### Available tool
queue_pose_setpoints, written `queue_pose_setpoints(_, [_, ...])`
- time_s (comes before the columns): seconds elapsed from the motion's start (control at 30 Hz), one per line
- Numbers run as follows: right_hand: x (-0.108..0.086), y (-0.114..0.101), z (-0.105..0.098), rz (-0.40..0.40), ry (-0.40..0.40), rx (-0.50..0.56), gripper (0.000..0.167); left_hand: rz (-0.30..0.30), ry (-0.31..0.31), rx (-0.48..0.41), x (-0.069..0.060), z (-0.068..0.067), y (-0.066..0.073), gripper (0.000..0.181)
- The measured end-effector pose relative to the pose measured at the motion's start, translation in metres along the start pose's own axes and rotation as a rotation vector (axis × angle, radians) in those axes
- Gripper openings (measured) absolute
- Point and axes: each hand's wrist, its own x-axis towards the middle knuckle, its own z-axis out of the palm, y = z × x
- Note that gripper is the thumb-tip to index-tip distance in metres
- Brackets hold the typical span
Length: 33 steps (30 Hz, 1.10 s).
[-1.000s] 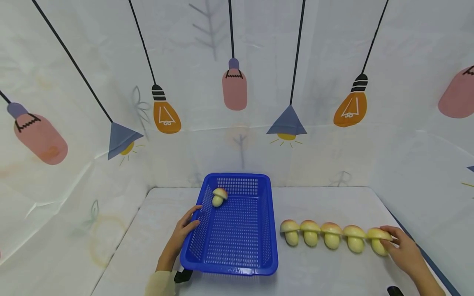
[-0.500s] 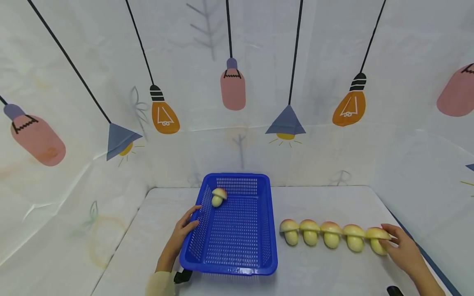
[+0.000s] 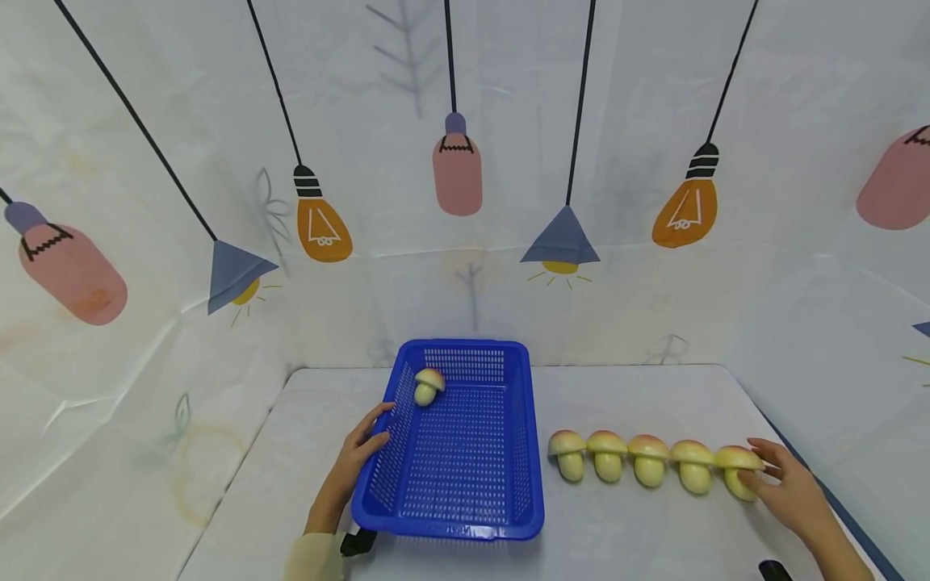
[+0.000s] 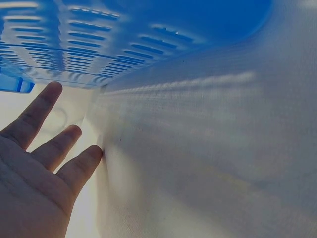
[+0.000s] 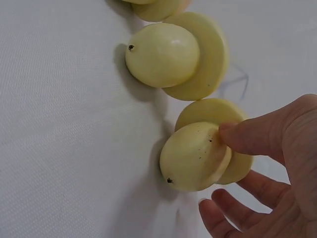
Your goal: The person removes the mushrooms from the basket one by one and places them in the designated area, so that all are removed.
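At the right end of a row of several yellow toy mushrooms, my right hand (image 3: 790,489) holds the last toy mushroom (image 5: 195,153) between thumb and fingers. In the right wrist view the thumb lies on its cap and stem; the other fingers reach behind it. The mushroom stays on the table, its cap against its neighbour (image 5: 166,54). My left hand (image 3: 358,457) touches the left side of a blue plastic basket (image 3: 536,452), and the left wrist view shows three of its fingers (image 4: 54,148) spread and straight beside the basket wall. One toy mushroom (image 3: 427,387) lies in the basket's far left corner.
The other mushrooms (image 3: 649,461) stand between the basket and my right hand. A white-covered table (image 3: 625,532) bears everything, with a white sheet printed with lamps (image 3: 465,298) behind it. A black object (image 3: 774,570) shows at the bottom right.
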Motion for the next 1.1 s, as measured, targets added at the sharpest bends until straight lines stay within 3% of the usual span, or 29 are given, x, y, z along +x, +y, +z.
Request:
queue_pose_setpoints(0.37, [0.000, -0.005, -0.010, 0.051, -0.063, 0.009, 0.070, -0.007, 0.006, -0.004, -0.002, 0.000, -0.001, 0.054])
queue_pose_setpoints(0.6, [0.001, -0.023, -0.019, -0.012, -0.033, 0.071, 0.073, -0.004, 0.013, -0.007, -0.001, 0.000, 0.000, 0.053])
queue_pose_setpoints(0.87, [0.009, -0.068, -0.021, -0.062, -0.003, 0.098, 0.077, -0.007, 0.012, -0.013, 0.000, 0.001, 0.001, 0.053])
queue_pose_setpoints(1.1, [0.015, -0.119, -0.006, -0.230, 0.022, 0.111, 0.073, 0.006, 0.005, -0.013, 0.000, 0.001, 0.000, 0.053])
